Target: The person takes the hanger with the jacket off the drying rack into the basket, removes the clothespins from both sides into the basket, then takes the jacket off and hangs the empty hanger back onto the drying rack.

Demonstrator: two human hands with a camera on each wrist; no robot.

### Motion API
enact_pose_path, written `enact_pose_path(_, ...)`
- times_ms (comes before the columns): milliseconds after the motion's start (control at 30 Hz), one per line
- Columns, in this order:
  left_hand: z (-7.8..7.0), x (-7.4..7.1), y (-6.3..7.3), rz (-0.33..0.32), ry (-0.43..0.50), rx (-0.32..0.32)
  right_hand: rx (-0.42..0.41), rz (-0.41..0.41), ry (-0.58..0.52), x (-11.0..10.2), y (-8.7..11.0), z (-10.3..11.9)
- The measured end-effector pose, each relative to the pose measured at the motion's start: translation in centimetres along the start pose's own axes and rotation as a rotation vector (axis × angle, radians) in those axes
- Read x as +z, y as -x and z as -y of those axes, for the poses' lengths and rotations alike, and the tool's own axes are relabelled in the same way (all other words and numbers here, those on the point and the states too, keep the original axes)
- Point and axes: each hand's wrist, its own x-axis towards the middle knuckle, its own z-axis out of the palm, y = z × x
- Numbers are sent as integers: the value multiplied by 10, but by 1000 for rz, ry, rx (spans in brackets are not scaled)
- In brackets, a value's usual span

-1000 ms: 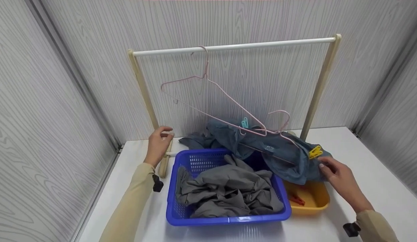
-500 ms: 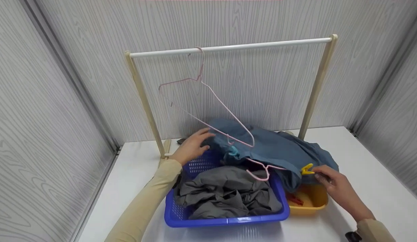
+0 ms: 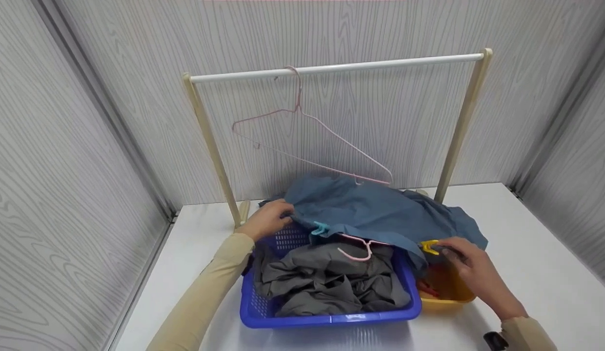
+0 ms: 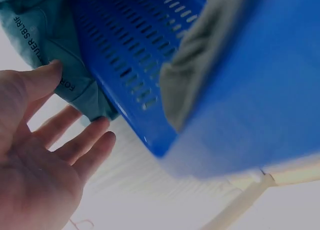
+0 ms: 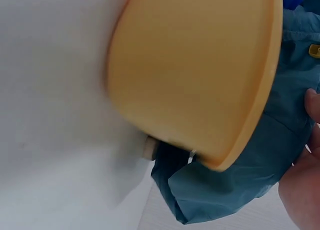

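Note:
A blue garment (image 3: 361,207) is spread across the back of the blue basket, its top edge along a pink hanger whose hook (image 3: 361,256) points toward me. A teal clothespin (image 3: 320,227) sits at its left part and a yellow clothespin (image 3: 429,246) at its right. My left hand (image 3: 268,219) pinches the garment's left edge; in the left wrist view the thumb (image 4: 47,80) lies on the cloth with printed letters. Just beside the yellow clothespin, my right hand (image 3: 471,265) pinches the garment's right edge.
The blue basket (image 3: 332,320) holds crumpled grey cloth (image 3: 327,282). To its right stands a yellow bin (image 3: 446,302) with a red clothespin (image 3: 428,288) inside. Behind, another pink hanger (image 3: 298,105) hangs from the rack's white bar (image 3: 380,63).
My left hand has come right from the rack's post to the garment's edge. The clipped hanger's hook has tipped toward me, and my right hand has shifted left slightly and down.

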Motion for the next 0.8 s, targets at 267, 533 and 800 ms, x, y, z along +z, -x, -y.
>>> enact_pose_path(267,7,-22,28,-108,118,-33,-9,-94,-13,-4,-19,29)
enact_pose_path(533,12,-35,57,-150,203,-144,-73,-152,-27,-2,-35,54)
enact_pose_path(800,18,-28,94,-200,313,-192,-7,-173,-51,15,-31,57)
